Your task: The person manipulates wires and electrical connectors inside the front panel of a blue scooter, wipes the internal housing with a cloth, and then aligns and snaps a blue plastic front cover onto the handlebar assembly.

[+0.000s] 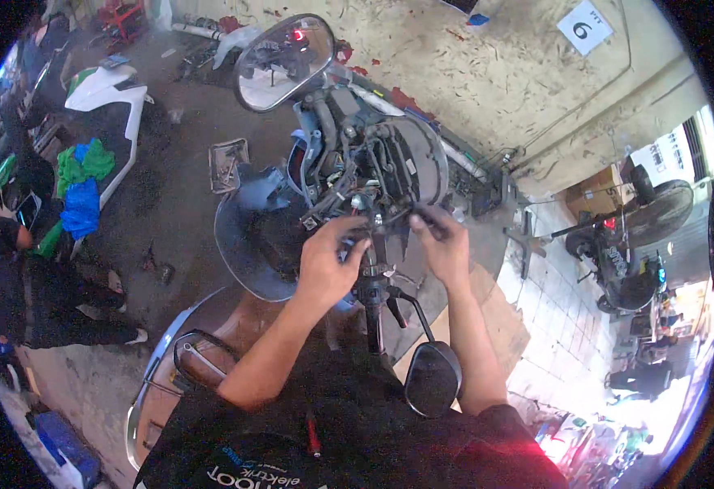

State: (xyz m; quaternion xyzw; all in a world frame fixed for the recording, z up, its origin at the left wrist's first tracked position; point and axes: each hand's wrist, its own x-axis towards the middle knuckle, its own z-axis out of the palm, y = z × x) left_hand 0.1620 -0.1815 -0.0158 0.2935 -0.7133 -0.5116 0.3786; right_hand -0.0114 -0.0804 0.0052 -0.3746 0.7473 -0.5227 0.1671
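A motor scooter with its front cover off stands in front of me, its wiring and parts (pixel 344 167) exposed. Curled on the left side of the handlebar stem (pixel 379 244), my left hand (pixel 328 259) has its fingers bent and thumb drawn toward them. Across the stem, my right hand (pixel 442 243) pinches at dark parts beside the wiring. What either hand grips is too small and dark to make out. One round mirror (pixel 283 65) stands beyond the wiring, and another mirror (pixel 433 380) sits close to my body.
A metal tray (pixel 228 165) of small parts lies on the floor to the left. Farther left, a person (pixel 27 281) in dark clothes is near a white panel (pixel 133 110) and green and blue cloths (pixel 81 208). Cardboard (pixel 495 322) lies at right; another scooter (pixel 626 269) stands beyond.
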